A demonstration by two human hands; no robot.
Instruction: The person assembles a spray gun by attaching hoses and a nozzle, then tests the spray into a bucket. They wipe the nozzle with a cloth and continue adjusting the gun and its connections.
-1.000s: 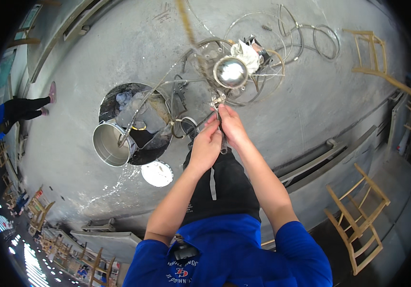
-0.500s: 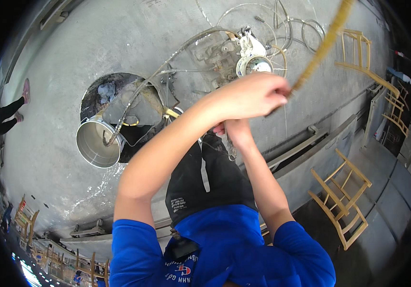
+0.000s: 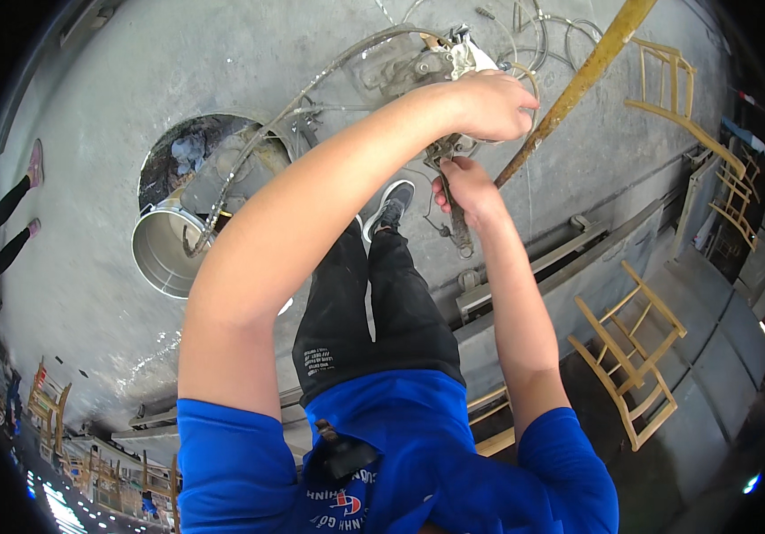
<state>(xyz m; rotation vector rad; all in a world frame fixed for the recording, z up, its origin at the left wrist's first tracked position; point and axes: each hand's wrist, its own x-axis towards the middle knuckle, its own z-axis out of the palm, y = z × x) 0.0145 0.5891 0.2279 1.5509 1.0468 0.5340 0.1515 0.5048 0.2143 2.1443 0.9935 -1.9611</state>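
Observation:
My left hand (image 3: 492, 105) reaches out over the floor, its fingers curled together beside the slanting yellow, stained pole (image 3: 592, 76). What lies inside those fingers is hidden. Below it, my right hand (image 3: 469, 189) is wrapped round a long, grimy metal tool (image 3: 460, 233). The tool's upper end comes close beneath the left forearm, and its lower end points toward my legs. Just beyond the left hand, white cloth or plastic (image 3: 470, 55) bunches at a container that the hand mostly covers.
A metal bucket (image 3: 158, 258) with a hose (image 3: 258, 160) in it stands by a round floor opening (image 3: 169, 147) at left. Cables (image 3: 543, 53) coil at the back. Wooden chair frames (image 3: 636, 356) stand at right, past a metal rail (image 3: 534, 267). Another person's legs (image 3: 4, 209) show at far left.
My left hand has moved farther out and left, away from in front of the yellow pole. My right hand has moved outward with the metal tool, which now shows more fully.

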